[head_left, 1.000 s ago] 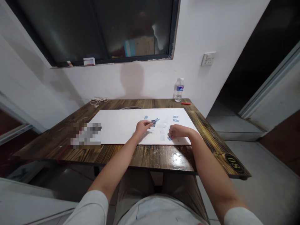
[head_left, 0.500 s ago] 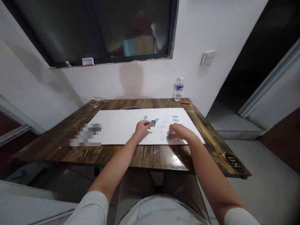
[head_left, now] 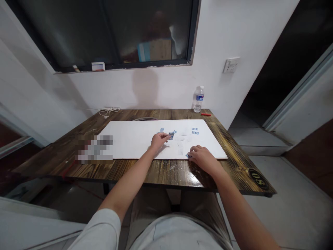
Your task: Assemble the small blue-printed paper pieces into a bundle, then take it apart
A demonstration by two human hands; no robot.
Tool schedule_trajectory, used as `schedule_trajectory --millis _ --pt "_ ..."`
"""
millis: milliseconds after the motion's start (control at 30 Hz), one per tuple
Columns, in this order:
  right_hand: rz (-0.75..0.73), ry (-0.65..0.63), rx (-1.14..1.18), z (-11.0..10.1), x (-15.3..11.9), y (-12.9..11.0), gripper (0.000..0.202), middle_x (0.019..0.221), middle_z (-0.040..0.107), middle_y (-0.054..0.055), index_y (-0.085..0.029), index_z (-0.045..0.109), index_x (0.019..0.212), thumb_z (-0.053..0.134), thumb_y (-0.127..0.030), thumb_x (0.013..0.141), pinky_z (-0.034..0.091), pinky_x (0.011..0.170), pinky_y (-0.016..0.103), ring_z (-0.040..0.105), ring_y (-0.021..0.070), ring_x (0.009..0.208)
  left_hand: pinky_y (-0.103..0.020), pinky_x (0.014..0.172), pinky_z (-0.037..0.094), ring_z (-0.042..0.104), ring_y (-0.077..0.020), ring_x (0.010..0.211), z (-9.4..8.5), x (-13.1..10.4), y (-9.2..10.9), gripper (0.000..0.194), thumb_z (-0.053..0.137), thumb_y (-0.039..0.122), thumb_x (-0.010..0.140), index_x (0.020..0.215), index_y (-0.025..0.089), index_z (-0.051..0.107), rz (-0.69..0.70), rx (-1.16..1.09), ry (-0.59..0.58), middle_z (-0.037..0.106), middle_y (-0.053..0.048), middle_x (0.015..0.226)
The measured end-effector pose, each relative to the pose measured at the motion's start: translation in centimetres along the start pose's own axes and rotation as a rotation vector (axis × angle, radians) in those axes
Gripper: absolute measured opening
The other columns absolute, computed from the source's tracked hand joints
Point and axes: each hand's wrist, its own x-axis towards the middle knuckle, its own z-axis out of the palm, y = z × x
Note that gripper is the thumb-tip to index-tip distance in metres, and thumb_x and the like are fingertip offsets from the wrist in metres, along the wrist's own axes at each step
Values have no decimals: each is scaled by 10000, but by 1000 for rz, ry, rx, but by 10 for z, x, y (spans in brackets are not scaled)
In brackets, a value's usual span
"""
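Observation:
My left hand point(head_left: 158, 142) is closed in a pinch on a small dark-blue patterned piece point(head_left: 171, 135), held over the white board point(head_left: 132, 139). My right hand point(head_left: 201, 158) is at the board's near edge, its fingers curled down on a small blue-and-white piece point(head_left: 187, 156) that they partly cover. Behind my left fingers, another blue-and-white piece point(head_left: 161, 130) lies on the board. Several similar small pieces point(head_left: 195, 132) sit in two short rows at the right. Faint pale squares point(head_left: 180, 149) lie between my hands; I cannot tell what they are.
The board rests on a dark wooden table point(head_left: 171, 173). At the back right stand a water bottle point(head_left: 199, 99) and a red pen-like stick point(head_left: 206, 114). A coiled white cable point(head_left: 108, 111) lies at the back left. A pixelated patch point(head_left: 96, 151) hides the board's left end.
My right hand has moved a little toward me, with the small blue-and-white piece under its fingers now nearer the board's front edge. My left hand stays almost in place with its piece.

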Motion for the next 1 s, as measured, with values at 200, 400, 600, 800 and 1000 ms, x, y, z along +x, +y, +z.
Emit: schedule_trajectory --millis 200,400,600,800,1000 --pt "-17 37 37 -4 -3 1 156 1005 661 101 -218 746 935 599 -254 897 409 765 339 559 251 954 -280 603 465 592 -144 588 1 3 -5 323 805 434 583 742 167 719 0 -4 4 703 -37 694" --pt "3 -17 129 -13 7 0 215 840 690 91 -198 753 817 566 -243 914 419 736 301 611 221 846 -275 594 467 589 -143 580 0 2 -4 355 820 457 553 714 162 706 -3 -43 3 699 -39 679" --pt "-19 39 266 -34 29 -4 202 861 752 56 -218 762 893 562 -196 903 448 710 273 670 200 792 -274 587 462 593 -150 584 -1 0 0 338 823 436 554 708 159 707 -7 -63 -3 701 -46 678" --pt "-103 314 628 -26 64 -4 142 905 761 32 -243 761 915 630 -282 877 502 758 283 695 198 827 -286 622 459 583 -148 574 -2 3 -1 317 822 427 544 671 160 705 8 -103 -14 682 -39 638" --pt "-30 493 787 8 81 -9 198 873 762 40 -243 748 857 608 -381 882 522 769 315 704 208 829 -284 634 440 570 -145 577 -4 4 0 339 819 457 542 650 157 705 16 -125 -86 651 -27 597"
